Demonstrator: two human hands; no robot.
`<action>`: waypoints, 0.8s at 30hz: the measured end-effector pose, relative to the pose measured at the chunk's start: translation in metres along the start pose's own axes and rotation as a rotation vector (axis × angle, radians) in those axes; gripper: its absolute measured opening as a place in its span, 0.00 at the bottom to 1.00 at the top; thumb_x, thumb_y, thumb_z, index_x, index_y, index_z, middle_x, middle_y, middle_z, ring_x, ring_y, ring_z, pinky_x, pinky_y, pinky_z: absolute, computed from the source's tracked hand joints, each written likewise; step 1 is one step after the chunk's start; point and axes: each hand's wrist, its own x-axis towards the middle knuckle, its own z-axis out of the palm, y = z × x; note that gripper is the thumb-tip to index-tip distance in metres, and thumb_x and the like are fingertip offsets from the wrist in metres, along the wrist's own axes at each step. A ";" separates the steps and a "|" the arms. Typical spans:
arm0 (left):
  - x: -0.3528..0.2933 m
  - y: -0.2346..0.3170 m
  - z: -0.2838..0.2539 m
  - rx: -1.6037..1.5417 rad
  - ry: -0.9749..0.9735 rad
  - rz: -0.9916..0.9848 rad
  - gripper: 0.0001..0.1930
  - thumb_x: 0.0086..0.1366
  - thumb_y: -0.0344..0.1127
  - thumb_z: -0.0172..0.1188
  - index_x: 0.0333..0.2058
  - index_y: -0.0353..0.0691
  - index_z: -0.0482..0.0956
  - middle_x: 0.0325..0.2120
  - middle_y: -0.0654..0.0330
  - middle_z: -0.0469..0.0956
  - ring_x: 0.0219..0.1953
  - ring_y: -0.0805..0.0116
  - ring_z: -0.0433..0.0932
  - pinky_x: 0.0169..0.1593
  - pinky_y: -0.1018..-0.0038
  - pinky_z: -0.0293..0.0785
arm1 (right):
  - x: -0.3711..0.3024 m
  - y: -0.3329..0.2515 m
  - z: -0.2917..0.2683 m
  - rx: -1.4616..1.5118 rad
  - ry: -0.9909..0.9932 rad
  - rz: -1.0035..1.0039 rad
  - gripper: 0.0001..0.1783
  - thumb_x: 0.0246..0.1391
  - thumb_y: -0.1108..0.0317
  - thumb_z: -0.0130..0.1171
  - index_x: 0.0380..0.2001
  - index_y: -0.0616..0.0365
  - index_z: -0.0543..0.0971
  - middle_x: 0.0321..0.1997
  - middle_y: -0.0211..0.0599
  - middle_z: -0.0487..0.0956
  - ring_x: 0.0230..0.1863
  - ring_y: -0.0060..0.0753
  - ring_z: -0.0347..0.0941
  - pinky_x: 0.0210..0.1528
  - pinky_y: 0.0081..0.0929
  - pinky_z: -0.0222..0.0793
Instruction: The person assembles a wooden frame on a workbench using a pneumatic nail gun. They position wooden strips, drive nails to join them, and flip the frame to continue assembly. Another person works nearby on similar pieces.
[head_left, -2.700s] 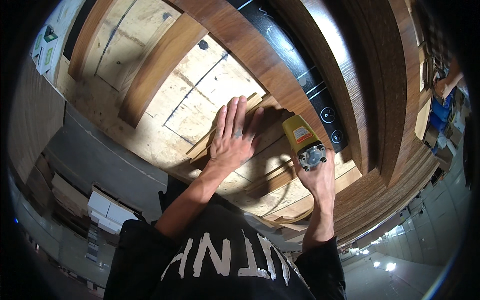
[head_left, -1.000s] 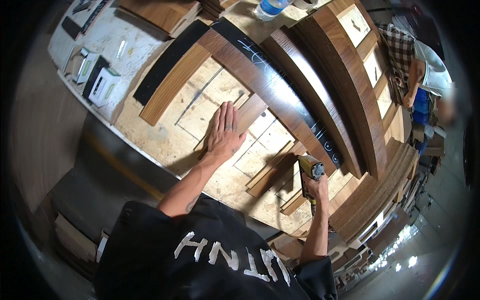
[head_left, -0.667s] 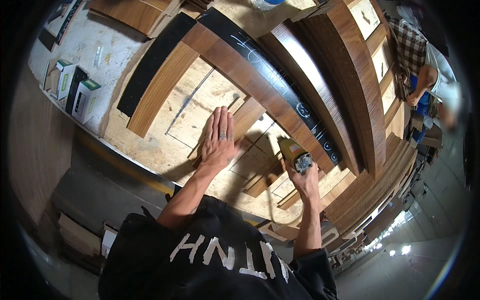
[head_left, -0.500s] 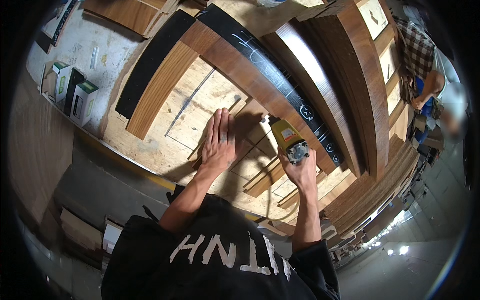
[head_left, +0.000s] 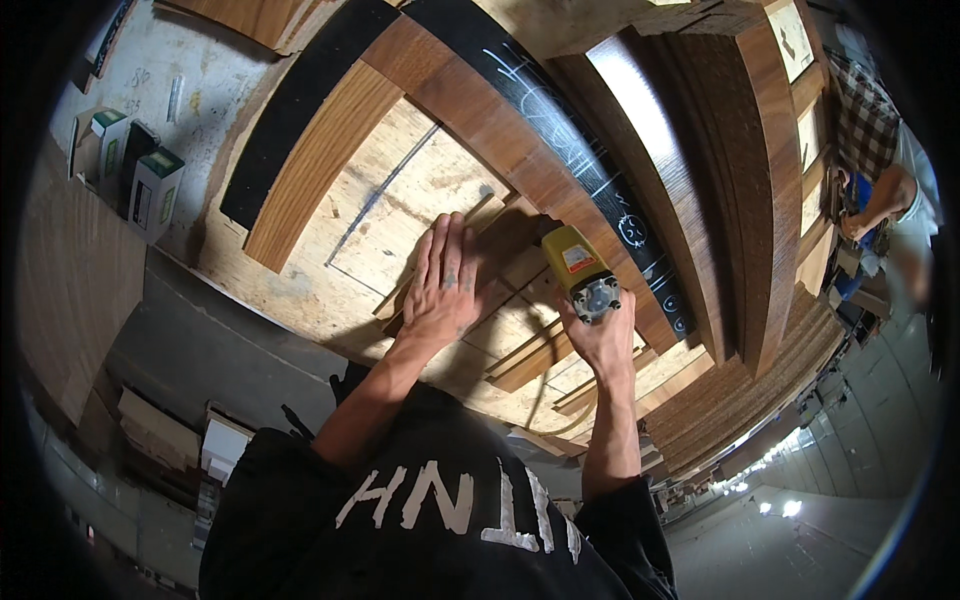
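My left hand [head_left: 443,290] lies with fingers stretched out, pressing on a short brown wooden slat [head_left: 507,237]. That slat runs up to a long brown board [head_left: 490,135]. In my right hand [head_left: 602,338] is a yellow nail gun [head_left: 574,255], gripped by its handle; its nose is at the place where slat and board meet. The fingers of that hand are partly hidden behind the tool. At the left, a lighter grained wooden piece [head_left: 320,165] adjoins the long board's far end. Everything lies on a plywood panel [head_left: 370,215] with dark marked lines.
Black strips [head_left: 290,110] border the wooden pieces. Curved brown boards [head_left: 660,190] stand stacked at the right. A hose [head_left: 545,400] hangs below the nail gun. Small boxes [head_left: 155,190] stand at the left. Another person's arm [head_left: 885,205] shows at far right.
The nail gun has shifted slightly away from me along the long board. My left hand stays flat on the slat. The whole view has tilted a little.
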 end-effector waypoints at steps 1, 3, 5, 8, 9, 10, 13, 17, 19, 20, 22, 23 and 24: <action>0.000 0.000 0.000 -0.011 0.006 0.000 0.43 0.63 0.49 0.64 0.66 0.22 0.60 0.71 0.36 0.53 0.76 0.42 0.50 0.77 0.52 0.45 | 0.001 -0.006 -0.005 0.065 -0.036 0.028 0.38 0.43 0.62 0.74 0.58 0.68 0.77 0.45 0.56 0.85 0.46 0.52 0.78 0.56 0.43 0.75; 0.000 0.000 0.001 -0.008 0.016 0.008 0.43 0.63 0.48 0.65 0.66 0.23 0.60 0.71 0.36 0.54 0.76 0.42 0.50 0.77 0.52 0.45 | 0.002 -0.009 -0.007 0.093 -0.045 0.033 0.36 0.44 0.63 0.73 0.57 0.69 0.78 0.43 0.55 0.86 0.45 0.52 0.80 0.55 0.42 0.75; -0.001 0.000 0.001 -0.006 0.016 0.010 0.44 0.62 0.49 0.66 0.67 0.22 0.59 0.71 0.36 0.54 0.75 0.41 0.51 0.77 0.52 0.45 | 0.000 -0.006 -0.004 0.014 0.008 -0.012 0.35 0.44 0.64 0.73 0.56 0.69 0.78 0.42 0.54 0.86 0.43 0.51 0.81 0.53 0.42 0.76; -0.002 -0.001 0.001 -0.008 -0.002 0.007 0.44 0.63 0.49 0.65 0.67 0.22 0.58 0.70 0.35 0.54 0.75 0.41 0.51 0.77 0.52 0.46 | -0.005 -0.007 0.002 -0.109 0.100 -0.060 0.33 0.44 0.64 0.73 0.54 0.69 0.79 0.43 0.55 0.86 0.43 0.53 0.81 0.54 0.42 0.76; -0.003 0.000 0.001 -0.012 -0.007 0.002 0.42 0.64 0.48 0.63 0.67 0.22 0.59 0.70 0.36 0.54 0.75 0.41 0.51 0.77 0.52 0.46 | -0.007 -0.007 0.003 -0.102 0.127 -0.068 0.28 0.47 0.63 0.72 0.50 0.67 0.81 0.41 0.54 0.85 0.43 0.51 0.79 0.52 0.42 0.75; -0.002 0.000 0.002 -0.016 -0.010 -0.004 0.41 0.66 0.48 0.61 0.66 0.22 0.59 0.71 0.36 0.55 0.75 0.41 0.51 0.77 0.52 0.46 | -0.008 -0.007 0.004 -0.096 0.155 -0.077 0.23 0.50 0.61 0.71 0.46 0.65 0.83 0.40 0.52 0.85 0.43 0.50 0.76 0.50 0.43 0.74; -0.003 0.000 -0.002 0.026 -0.012 0.010 0.39 0.68 0.48 0.57 0.67 0.21 0.59 0.70 0.36 0.55 0.75 0.41 0.52 0.77 0.52 0.46 | -0.007 -0.010 0.003 -0.084 0.144 -0.101 0.19 0.53 0.59 0.70 0.42 0.63 0.85 0.41 0.50 0.84 0.43 0.48 0.74 0.47 0.43 0.73; -0.001 0.000 -0.002 -0.016 -0.022 0.000 0.39 0.68 0.48 0.57 0.67 0.21 0.58 0.70 0.35 0.55 0.74 0.41 0.52 0.77 0.53 0.46 | -0.010 -0.008 0.001 -0.130 0.181 -0.132 0.20 0.53 0.58 0.70 0.43 0.62 0.84 0.41 0.46 0.83 0.42 0.45 0.73 0.46 0.42 0.73; -0.002 0.000 -0.002 -0.019 -0.015 -0.009 0.39 0.68 0.48 0.57 0.67 0.21 0.59 0.70 0.36 0.55 0.74 0.41 0.53 0.77 0.53 0.46 | -0.007 -0.001 0.005 -0.153 0.179 -0.175 0.21 0.52 0.57 0.71 0.43 0.63 0.84 0.39 0.45 0.83 0.42 0.44 0.74 0.45 0.41 0.73; -0.002 -0.001 -0.002 -0.012 -0.016 -0.005 0.39 0.68 0.48 0.57 0.66 0.21 0.59 0.70 0.36 0.55 0.74 0.42 0.53 0.77 0.53 0.46 | -0.005 -0.001 0.004 -0.156 0.156 -0.156 0.21 0.52 0.57 0.71 0.43 0.63 0.84 0.39 0.45 0.83 0.42 0.44 0.74 0.45 0.41 0.73; -0.001 -0.002 -0.001 0.003 -0.019 -0.001 0.39 0.68 0.48 0.57 0.66 0.22 0.61 0.70 0.37 0.56 0.74 0.42 0.54 0.77 0.53 0.47 | -0.004 -0.010 0.002 -0.160 0.142 -0.125 0.22 0.53 0.56 0.71 0.43 0.63 0.84 0.39 0.47 0.84 0.42 0.44 0.74 0.46 0.42 0.73; 0.000 -0.002 -0.002 -0.012 -0.013 -0.003 0.38 0.67 0.49 0.57 0.66 0.22 0.61 0.70 0.37 0.57 0.74 0.43 0.54 0.77 0.54 0.47 | -0.007 -0.022 -0.001 -0.156 0.152 -0.112 0.22 0.53 0.56 0.71 0.43 0.64 0.84 0.39 0.48 0.84 0.43 0.45 0.74 0.46 0.43 0.73; 0.002 -0.002 -0.002 -0.027 -0.006 -0.005 0.38 0.67 0.49 0.58 0.66 0.23 0.62 0.70 0.38 0.57 0.74 0.43 0.55 0.77 0.54 0.48 | -0.008 -0.028 -0.003 -0.152 0.163 -0.097 0.22 0.54 0.56 0.71 0.43 0.64 0.84 0.40 0.49 0.85 0.43 0.45 0.74 0.46 0.43 0.73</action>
